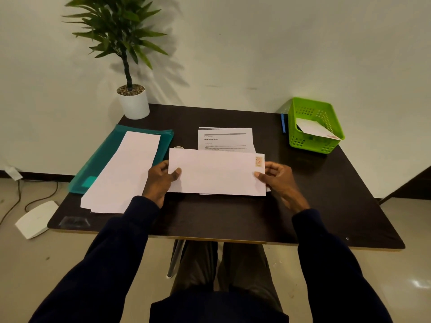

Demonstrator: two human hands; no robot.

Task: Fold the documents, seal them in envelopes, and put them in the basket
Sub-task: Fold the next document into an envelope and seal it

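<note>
Here a white envelope [215, 173] with a stamp [258, 161] in its upper right corner is held flat over the middle of the dark table [326, 206], one hand at each short end. The left hand [159, 180] pinches the left edge, thumb on top and fingers underneath; the right hand [278, 179] pinches the right edge the same way, its thumb just below the stamp. Behind the envelope, partly covered by it, lies a printed sheet [225, 139] with lines of text. A sliver of more white paper peeks out under the envelope's bottom edge. To the left, a stack of blank envelopes [123, 173] rests partly on a teal plastic folder [105, 157]. At the far right corner stands a green basket [313, 124] with one stamped envelope [314, 130] leaning inside it, and a blue pen [283, 123] lies just beside the basket's left wall. A potted plant [130, 66] stands at the far left corner. On the floor to the left sits a flat white box [36, 219] near some cables.
</note>
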